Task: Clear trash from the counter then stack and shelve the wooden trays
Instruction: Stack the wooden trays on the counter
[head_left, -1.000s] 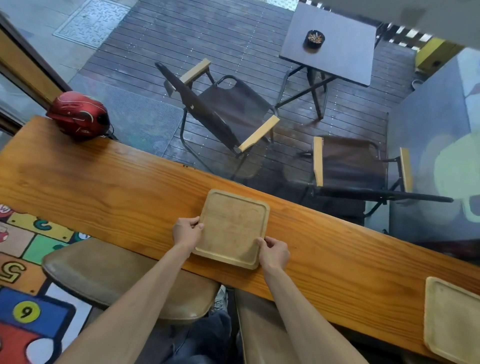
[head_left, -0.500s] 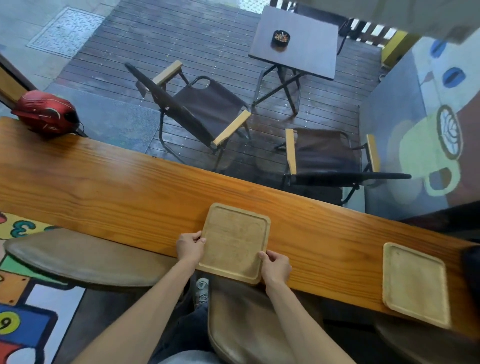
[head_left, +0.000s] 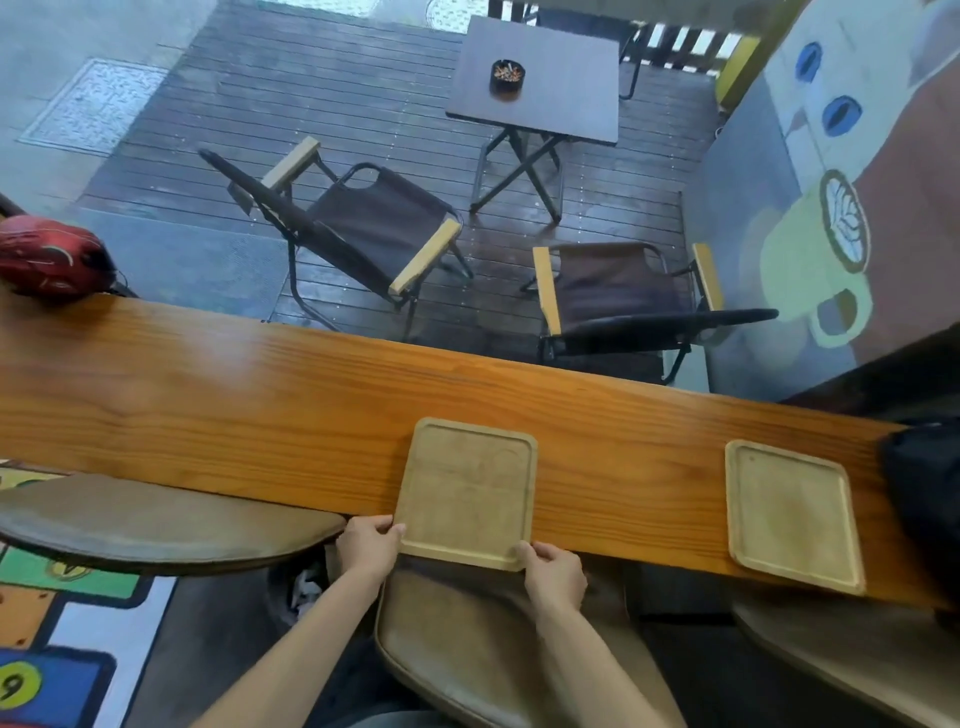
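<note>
A square wooden tray (head_left: 467, 488) lies flat on the long wooden counter (head_left: 234, 395), its near edge hanging over the counter's front. My left hand (head_left: 369, 548) grips its near left corner and my right hand (head_left: 553, 569) grips its near right corner. A second wooden tray (head_left: 792, 512) of the same kind lies on the counter further right, also overhanging the front edge, with nothing touching it.
A red helmet (head_left: 49, 260) rests at the counter's far left. A dark bag (head_left: 924, 499) sits at its right end. Brown padded stools (head_left: 156, 525) stand below the counter. Beyond the glass are folding chairs (head_left: 358, 228) and a small table with an ashtray (head_left: 507, 76).
The view has swung to the right, bringing the second tray fully into sight. Both hands have drawn the held tray toward me, so it now overhangs the counter's front edge.
</note>
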